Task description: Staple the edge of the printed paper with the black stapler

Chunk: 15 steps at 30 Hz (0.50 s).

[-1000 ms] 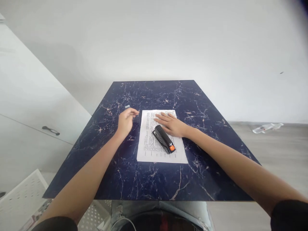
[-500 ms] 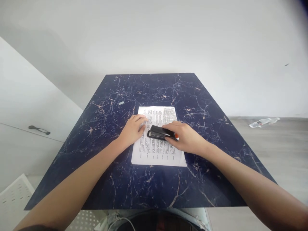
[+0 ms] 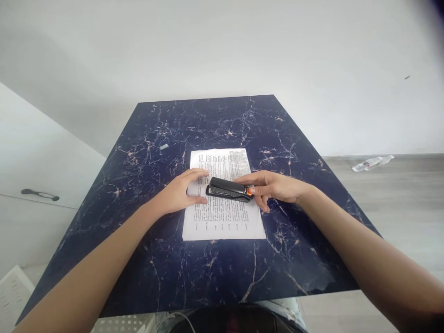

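A black stapler with an orange rear end lies across the middle of a printed sheet of paper, its nose pointing left. My right hand grips the stapler's rear, the thumb on the orange part and the fingers around the back. To the left of the nose, my left hand is open, thumb and fingers apart on either side of the stapler's front. It rests over the paper's left edge. Whether its fingertips touch the stapler I cannot tell.
The paper lies on a dark blue marble-patterned table. A small pale strip sits toward its back left. Beyond the right edge, a clear plastic package is on the floor. A white cabinet with a dark handle stands at left.
My right hand has slid back to the stapler's rear, with the thumb now on the orange part. My left hand's thumb and fingers have spread wider near the nose. The view has shifted slightly.
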### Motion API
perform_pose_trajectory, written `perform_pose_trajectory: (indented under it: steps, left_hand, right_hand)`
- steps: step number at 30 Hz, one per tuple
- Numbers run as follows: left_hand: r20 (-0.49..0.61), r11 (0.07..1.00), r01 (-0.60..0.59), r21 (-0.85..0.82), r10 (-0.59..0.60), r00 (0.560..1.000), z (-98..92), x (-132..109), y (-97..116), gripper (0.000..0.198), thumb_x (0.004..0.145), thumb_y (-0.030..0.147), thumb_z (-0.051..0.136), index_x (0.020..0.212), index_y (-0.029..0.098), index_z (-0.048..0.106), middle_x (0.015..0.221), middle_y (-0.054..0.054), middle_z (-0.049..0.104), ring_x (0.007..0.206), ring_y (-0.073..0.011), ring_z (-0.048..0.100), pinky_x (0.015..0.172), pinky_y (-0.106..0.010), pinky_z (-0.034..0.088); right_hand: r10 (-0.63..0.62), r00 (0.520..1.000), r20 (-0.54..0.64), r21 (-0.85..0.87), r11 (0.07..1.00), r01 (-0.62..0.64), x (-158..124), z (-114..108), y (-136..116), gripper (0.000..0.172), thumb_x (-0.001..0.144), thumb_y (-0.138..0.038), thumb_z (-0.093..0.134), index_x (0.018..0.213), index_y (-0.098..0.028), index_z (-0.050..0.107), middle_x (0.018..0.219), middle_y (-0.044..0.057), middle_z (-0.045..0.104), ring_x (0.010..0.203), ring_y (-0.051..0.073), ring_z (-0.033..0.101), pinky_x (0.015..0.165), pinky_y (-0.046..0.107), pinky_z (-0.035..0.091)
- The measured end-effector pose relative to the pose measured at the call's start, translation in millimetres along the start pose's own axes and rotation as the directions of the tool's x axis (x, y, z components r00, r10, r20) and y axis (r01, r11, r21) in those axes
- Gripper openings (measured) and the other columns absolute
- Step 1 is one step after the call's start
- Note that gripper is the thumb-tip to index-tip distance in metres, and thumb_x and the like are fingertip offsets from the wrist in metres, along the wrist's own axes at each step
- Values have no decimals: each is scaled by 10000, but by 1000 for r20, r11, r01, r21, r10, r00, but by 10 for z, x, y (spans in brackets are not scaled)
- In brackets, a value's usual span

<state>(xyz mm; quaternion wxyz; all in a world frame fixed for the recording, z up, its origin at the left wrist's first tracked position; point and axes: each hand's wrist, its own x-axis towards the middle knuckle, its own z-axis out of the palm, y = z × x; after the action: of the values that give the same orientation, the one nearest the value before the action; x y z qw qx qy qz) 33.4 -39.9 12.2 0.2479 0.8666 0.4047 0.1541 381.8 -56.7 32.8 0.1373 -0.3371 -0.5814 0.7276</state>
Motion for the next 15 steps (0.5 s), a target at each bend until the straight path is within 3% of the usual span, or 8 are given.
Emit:
perform_pose_trajectory:
  steps: [4, 15]
  left_hand:
    - [25, 1000, 6, 0, -6, 1000, 23, 7, -5, 776, 801, 496, 873, 1493, 345, 557, 1591, -106, 538, 1428, -386, 558, 1151, -617, 504]
    - [27, 996, 26, -90, -23, 999, 38, 1, -27, 714, 832, 488, 838, 1477, 340, 570, 1552, -109, 561, 1376, -347, 587, 1133, -561, 502]
  right_hand:
    - [47, 999, 0, 46, 998, -47, 29, 21, 16, 613, 959, -355, 744, 1540, -247, 580, 1166, 111, 796, 743, 192, 786, 686, 331, 684]
    - [59, 998, -33, -98, 993, -62, -18, 34, -30, 565, 979, -399, 709, 1528, -350, 587, 1303, 70, 757, 601, 119, 714, 621, 311, 661]
